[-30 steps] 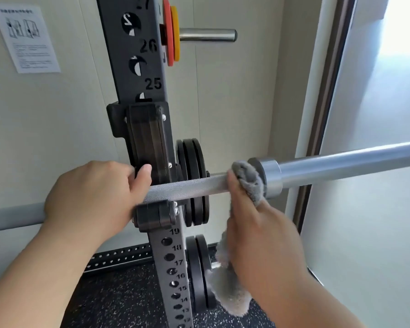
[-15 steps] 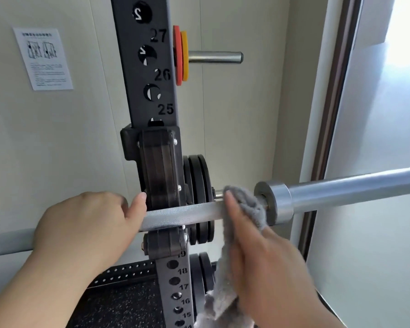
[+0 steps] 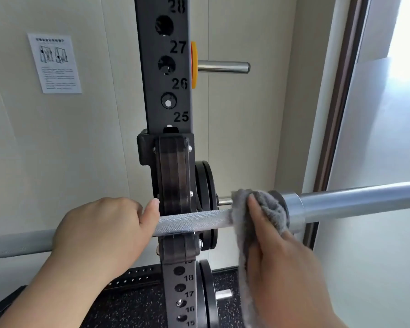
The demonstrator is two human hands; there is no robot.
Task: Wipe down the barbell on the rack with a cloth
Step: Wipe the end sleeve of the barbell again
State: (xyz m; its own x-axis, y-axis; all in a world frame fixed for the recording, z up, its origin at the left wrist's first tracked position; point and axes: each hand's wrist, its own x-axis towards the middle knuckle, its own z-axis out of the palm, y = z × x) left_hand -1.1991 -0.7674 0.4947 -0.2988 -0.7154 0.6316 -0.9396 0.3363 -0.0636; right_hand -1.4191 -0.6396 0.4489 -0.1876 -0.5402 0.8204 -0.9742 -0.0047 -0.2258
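Barbell (image 3: 194,221) | L hand (image 3: 102,233) grip curled round it | R hand (image 3: 282,268) grip pinching cloth (image 3: 268,207)

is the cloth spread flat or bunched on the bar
Bunched: the cloth is wrapped over the barbell, gripped by the right hand, its tail hanging down.

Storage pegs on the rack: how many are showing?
3. Top peg beside the yellow plate; middle peg partly behind the cloth; bottom peg below the barbell. Others may be hidden or out of frame.
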